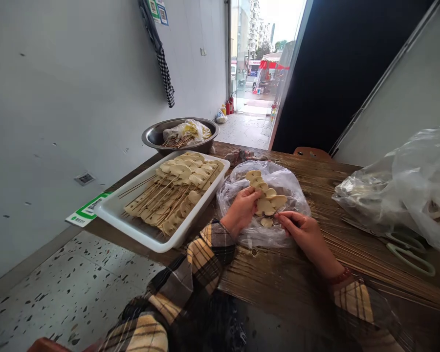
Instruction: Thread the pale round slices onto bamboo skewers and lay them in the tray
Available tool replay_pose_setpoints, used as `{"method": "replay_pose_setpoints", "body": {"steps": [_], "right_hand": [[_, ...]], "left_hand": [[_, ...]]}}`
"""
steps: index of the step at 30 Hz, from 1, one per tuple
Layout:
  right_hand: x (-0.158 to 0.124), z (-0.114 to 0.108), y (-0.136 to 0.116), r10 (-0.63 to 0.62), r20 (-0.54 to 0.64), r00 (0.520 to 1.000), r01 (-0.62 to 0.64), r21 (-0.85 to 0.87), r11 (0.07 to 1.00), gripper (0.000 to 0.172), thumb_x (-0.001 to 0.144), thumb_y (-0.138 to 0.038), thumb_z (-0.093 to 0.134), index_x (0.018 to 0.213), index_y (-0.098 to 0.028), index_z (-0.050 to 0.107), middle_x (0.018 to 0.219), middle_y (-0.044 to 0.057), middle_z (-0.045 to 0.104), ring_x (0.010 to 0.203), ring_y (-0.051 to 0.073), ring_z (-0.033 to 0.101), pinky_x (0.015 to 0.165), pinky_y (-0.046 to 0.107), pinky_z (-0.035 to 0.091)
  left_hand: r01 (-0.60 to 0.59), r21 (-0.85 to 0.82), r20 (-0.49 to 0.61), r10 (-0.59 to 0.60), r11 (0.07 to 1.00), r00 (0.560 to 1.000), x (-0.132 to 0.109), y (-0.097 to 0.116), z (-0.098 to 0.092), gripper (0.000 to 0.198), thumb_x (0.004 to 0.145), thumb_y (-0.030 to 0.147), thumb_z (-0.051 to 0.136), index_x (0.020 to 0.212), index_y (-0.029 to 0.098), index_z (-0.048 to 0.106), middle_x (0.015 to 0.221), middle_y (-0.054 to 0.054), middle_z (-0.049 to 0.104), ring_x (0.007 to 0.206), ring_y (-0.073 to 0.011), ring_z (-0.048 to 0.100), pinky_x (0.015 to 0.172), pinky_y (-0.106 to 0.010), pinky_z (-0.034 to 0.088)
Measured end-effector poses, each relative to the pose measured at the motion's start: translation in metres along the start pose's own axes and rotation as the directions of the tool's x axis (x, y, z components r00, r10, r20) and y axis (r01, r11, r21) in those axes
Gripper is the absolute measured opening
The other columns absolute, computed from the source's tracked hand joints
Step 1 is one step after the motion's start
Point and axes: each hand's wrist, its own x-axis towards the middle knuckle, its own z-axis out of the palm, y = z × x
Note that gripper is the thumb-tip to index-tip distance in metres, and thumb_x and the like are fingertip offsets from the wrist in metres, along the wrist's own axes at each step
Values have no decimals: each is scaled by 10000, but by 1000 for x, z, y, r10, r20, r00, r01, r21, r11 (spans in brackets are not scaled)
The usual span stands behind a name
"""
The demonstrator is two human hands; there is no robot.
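My left hand (245,208) is closed around a skewer of pale, thin, wavy-edged food slices (266,199), held above an open clear plastic bag (295,181). At the lower end of these slices, my right hand (302,232) has its thumb and fingertips pinched together; what lies between them is too small to make out. Another pale slice (267,222) shows just below. To the left of the bag, a white tray (161,244) holds many skewers of similar slices (183,181), stacked with their thin sticks pointing toward the near left.
Behind the tray stands a metal basin (150,137) with sticks and a plastic bag. Loose bamboo sticks (374,271) lie on the wooden table (271,278) at the right, near green-handled scissors (410,252) and a bulky clear bag (399,181). A green-and-white card (88,210) sits left of the tray.
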Motion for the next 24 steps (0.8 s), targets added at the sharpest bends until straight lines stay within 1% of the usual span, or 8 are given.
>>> {"method": "replay_pose_setpoints", "body": {"steps": [3,7,9,13,15,19,22,24], "right_hand": [[-3,-5,5,-26,-22,999,22,-152,988,402,824,-536,628,940,-179,772,647,26,686,551,171,598,556,294,475],[-3,-9,14,-109,-40,993,93,-290,952,337,804,-530,638,929,-251,780,989,46,761,856,231,694,713,311,528],[-3,-9,18,-123,-56,991,96,-348,932,340,807,-543,625,915,-261,780,993,41,758,845,229,695,719,314,527],[-5,-10,22,-182,-126,975,115,-414,903,376,830,-559,577,930,-245,758,982,48,749,857,241,687,773,346,514],[-7,-11,20,-218,-172,961,125,-431,893,378,846,-552,558,946,-237,742,1000,56,740,915,254,678,831,366,500],[-5,-12,3,-300,-207,931,166,-492,855,345,892,-515,537,971,-236,722,1009,60,722,916,244,669,838,367,496],[8,-6,-23,-448,-98,889,317,-575,754,285,920,-463,538,960,-248,721,973,61,724,888,244,668,783,367,501],[21,2,-48,-552,-10,834,442,-586,679,226,924,-414,556,952,-266,724,944,52,728,868,242,665,777,375,503]], "left_hand": [[-6,-5,-22,6,1000,1000,-2,-4,-3,368,609,302,834,886,108,687,818,-76,717,729,-178,660,695,-284,505],[-36,27,-41,37,999,998,0,-9,-7,404,602,355,828,895,108,698,835,-72,707,774,-182,656,735,-287,487],[-36,50,-63,39,998,997,1,-12,-7,358,648,354,792,894,113,694,818,-57,694,757,-166,638,737,-285,481],[-53,121,-14,55,991,998,0,-14,-6,189,729,192,669,902,119,690,840,-44,690,756,-133,604,752,-265,482],[-39,160,24,36,986,999,0,-15,-5,213,719,114,616,922,120,682,839,-39,684,716,-112,586,723,-247,477],[30,236,80,-51,971,996,3,-19,-7,266,692,76,582,943,127,654,763,-17,648,619,-97,574,635,-235,441],[19,268,104,-49,963,993,6,-24,-9,148,704,132,621,850,134,646,739,-26,634,623,-122,589,640,-267,438],[10,232,128,-41,973,991,6,-26,-11,136,691,186,679,811,137,637,747,-29,625,626,-127,577,664,-293,452]]}}
